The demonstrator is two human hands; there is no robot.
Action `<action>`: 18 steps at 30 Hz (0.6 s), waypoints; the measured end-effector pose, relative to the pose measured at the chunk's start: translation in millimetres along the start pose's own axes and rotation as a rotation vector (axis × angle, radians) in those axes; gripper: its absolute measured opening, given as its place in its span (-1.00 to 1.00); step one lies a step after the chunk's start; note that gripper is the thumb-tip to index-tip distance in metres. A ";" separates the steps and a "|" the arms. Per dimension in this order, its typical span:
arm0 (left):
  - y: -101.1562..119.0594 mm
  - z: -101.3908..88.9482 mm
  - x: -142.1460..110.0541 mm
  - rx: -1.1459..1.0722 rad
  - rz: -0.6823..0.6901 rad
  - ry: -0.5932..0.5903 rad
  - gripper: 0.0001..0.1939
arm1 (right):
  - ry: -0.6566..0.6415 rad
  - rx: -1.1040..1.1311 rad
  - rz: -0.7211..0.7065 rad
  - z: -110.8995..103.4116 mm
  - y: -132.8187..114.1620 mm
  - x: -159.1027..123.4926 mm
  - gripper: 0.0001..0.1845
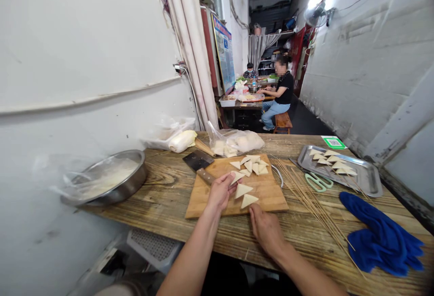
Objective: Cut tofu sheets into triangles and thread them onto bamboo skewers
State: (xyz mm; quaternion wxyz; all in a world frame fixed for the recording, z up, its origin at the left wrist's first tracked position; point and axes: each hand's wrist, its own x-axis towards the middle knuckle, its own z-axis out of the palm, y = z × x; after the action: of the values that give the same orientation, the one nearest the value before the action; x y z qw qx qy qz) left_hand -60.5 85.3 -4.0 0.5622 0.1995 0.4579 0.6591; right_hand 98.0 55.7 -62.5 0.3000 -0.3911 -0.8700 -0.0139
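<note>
A wooden cutting board (267, 192) lies on the plank table (169, 192). Pale triangular tofu pieces (252, 165) are piled at its far end, and two more triangles (244, 195) lie near its front edge. My left hand (220, 192) rests on the board with fingers closed round one triangle (236, 176). My right hand (266, 228) lies at the board's front edge, fingertips just short of the nearest triangle (248, 200), fingers loosely curled and holding nothing I can see. A cleaver (200, 164) lies on the board's far left corner.
A steel bowl (111, 180) covered in plastic sits left. Bamboo skewers (305, 192), green scissors (317, 181), a steel tray (368, 176) with tofu triangles and a blue cloth (379, 237) lie right. Plastic bags (233, 143) sit behind the board. Two people sit at a distant table (244, 101).
</note>
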 end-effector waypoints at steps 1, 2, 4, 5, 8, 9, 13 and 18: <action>-0.2 0.5 -0.7 0.003 0.005 -0.002 -0.83 | 0.026 -0.001 -0.010 0.0 -0.5 -0.1 -0.72; -0.4 1.1 -1.5 0.006 0.008 -0.007 -0.82 | 0.052 -0.003 -0.020 0.1 -1.0 -0.3 -0.73; -0.4 2.9 -3.1 0.007 0.011 -0.016 -0.80 | 0.108 -0.010 -0.044 0.5 -1.5 -0.9 -0.73; -0.3 3.9 -3.9 0.008 0.012 -0.020 -0.80 | 0.132 -0.015 -0.056 0.8 -1.6 -1.2 -0.73; 0.6 6.7 -6.2 0.019 0.013 -0.025 -0.78 | 0.174 -0.025 -0.082 1.3 -1.3 -1.5 -0.73; 0.9 7.4 -7.0 0.023 0.013 -0.026 -0.78 | 0.179 -0.025 -0.085 1.3 -1.2 -1.4 -0.74; 1.3 8.8 -9.2 0.022 0.012 -0.021 -0.77 | 0.199 -0.036 -0.081 0.6 -1.3 -0.3 -0.75; -1.4 10.3 -10.5 0.011 0.006 -0.018 -0.80 | 0.194 -0.042 -0.064 0.3 -2.3 0.0 -0.75</action>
State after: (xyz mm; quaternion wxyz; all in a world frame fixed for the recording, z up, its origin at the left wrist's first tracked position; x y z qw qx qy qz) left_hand -48.7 79.5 2.7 0.5630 0.2100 0.4560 0.6565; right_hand 96.2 54.1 -62.3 0.3741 -0.3658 -0.8484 -0.0795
